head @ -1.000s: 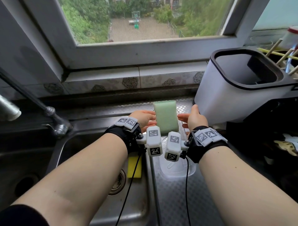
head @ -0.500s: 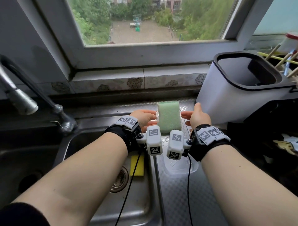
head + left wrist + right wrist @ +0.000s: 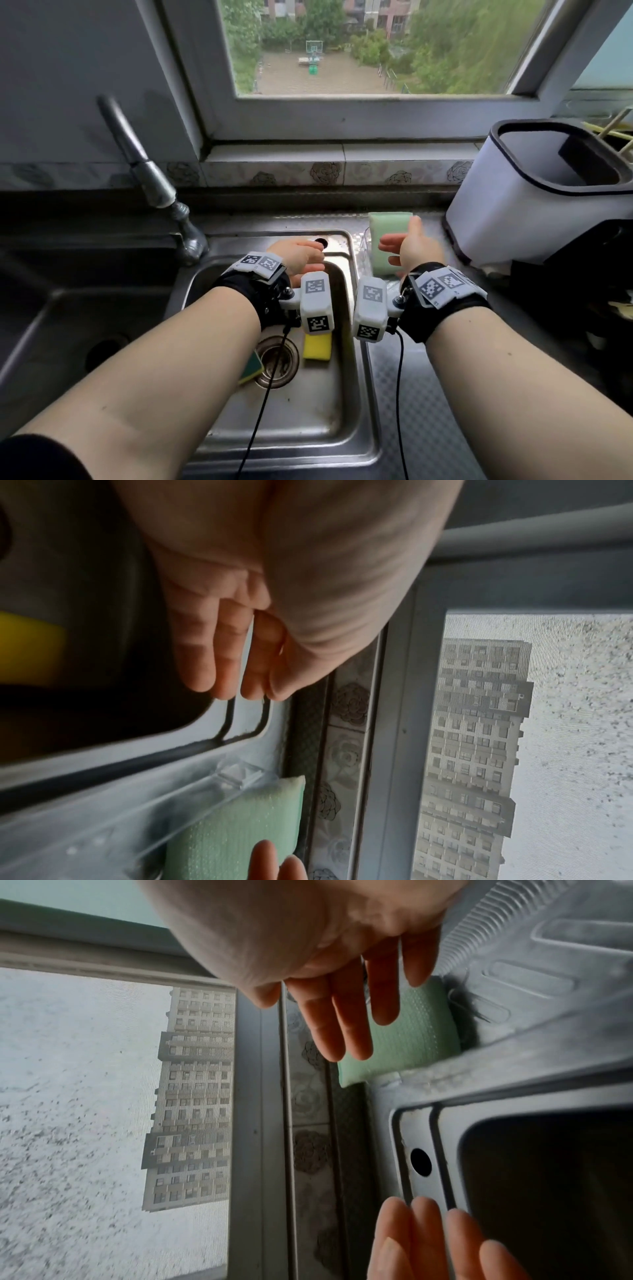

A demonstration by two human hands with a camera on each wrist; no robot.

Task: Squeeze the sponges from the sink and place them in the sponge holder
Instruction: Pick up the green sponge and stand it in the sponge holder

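A pale green sponge point(image 3: 388, 228) point(image 3: 236, 829) point(image 3: 411, 1039) stands on edge in the clear sponge holder point(image 3: 363, 245) point(image 3: 209, 788) on the drainboard, right of the sink point(image 3: 308, 442). My right hand point(image 3: 407, 248) point(image 3: 346, 1015) is beside it, fingers straight, holding nothing; whether it touches the sponge I cannot tell. With relaxed fingers and nothing in it, my left hand point(image 3: 301, 257) point(image 3: 222, 653) hovers over the sink's back right corner. A yellow sponge point(image 3: 317, 346) point(image 3: 31, 647) lies in the sink by the drain. A green-and-yellow sponge point(image 3: 252, 368) shows partly under my left forearm.
The faucet point(image 3: 150, 181) reaches over the sink from the back left. A white bin with a black rim point(image 3: 527, 219) stands close on the right of the holder. The tiled sill point(image 3: 325, 171) and window run along the back. A ribbed drainboard point(image 3: 387, 394) lies in front of the holder.
Both hands were at the green sponge's sides over the holder. The left hand has drawn away leftward over the sink, and the sponge stands in the holder on its own.
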